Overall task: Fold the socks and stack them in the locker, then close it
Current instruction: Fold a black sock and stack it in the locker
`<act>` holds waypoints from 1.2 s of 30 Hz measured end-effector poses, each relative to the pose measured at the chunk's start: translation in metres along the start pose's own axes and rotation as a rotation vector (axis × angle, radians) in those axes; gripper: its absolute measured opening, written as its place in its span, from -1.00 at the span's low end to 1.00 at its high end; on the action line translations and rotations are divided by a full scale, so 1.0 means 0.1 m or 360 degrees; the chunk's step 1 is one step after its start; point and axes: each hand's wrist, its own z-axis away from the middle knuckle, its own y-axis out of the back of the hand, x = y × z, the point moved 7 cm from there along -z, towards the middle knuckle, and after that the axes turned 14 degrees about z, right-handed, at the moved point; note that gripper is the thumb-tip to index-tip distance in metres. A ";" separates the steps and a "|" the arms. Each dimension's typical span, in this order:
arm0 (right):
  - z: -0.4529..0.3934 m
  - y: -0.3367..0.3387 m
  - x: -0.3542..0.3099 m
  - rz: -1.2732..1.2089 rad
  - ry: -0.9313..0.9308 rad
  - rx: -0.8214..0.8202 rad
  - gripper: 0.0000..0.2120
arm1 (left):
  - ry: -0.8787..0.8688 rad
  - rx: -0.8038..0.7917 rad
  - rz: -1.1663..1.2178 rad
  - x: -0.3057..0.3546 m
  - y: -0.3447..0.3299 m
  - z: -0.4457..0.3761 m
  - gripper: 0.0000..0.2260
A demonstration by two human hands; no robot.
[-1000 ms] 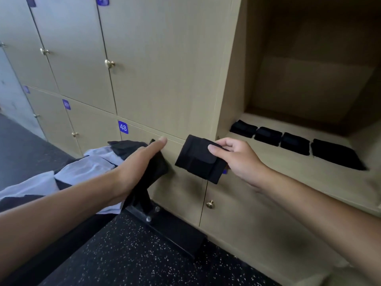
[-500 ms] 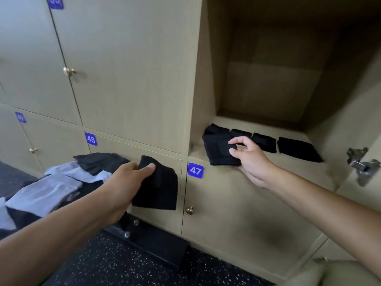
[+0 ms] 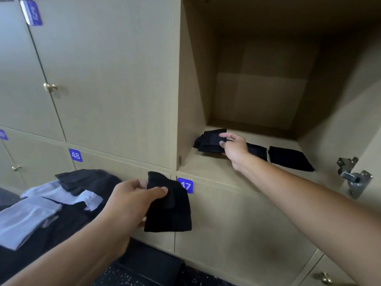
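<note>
At the locker floor's left edge (image 3: pixel 216 166) the right hand (image 3: pixel 235 149) pinches a folded sock (image 3: pixel 210 141) onto the row, left hand (image 3: pixel 132 201) gripping the next black sock (image 3: pixel 169 211), unfolded pile (image 3: pixel 61 199) waiting, door open

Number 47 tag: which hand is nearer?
Left. The left hand holds a black sock whose edge overlaps the 47 tag. The right hand is up inside the open locker, on the folded sock pile.

- Locker shelf (image 3: pixel 216 170), at two o'clock: folded black socks in a row, a stack (image 3: pixel 208 142) leftmost, two more (image 3: pixel 257 150) (image 3: pixel 289 157) rightward.
- Bench (image 3: pixel 61 228), at eight o'clock: loose white socks (image 3: pixel 26 217) and dark socks (image 3: pixel 86 179).
</note>
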 end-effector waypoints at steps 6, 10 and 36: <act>-0.31 -0.08 0.00 0.0069 0.0033 0.0040 -0.67 | -0.0067 0.0128 -0.0042 0.01 0.10 -0.23 -0.82; -0.45 -0.16 0.02 0.0024 0.0000 0.0066 -0.72 | -0.0091 0.0127 -0.0110 -0.04 0.05 -0.34 -0.86; -0.72 -0.34 -0.04 0.0321 0.0138 0.0143 -0.75 | -0.0083 0.0020 -0.0148 -0.19 -0.01 -0.44 -0.86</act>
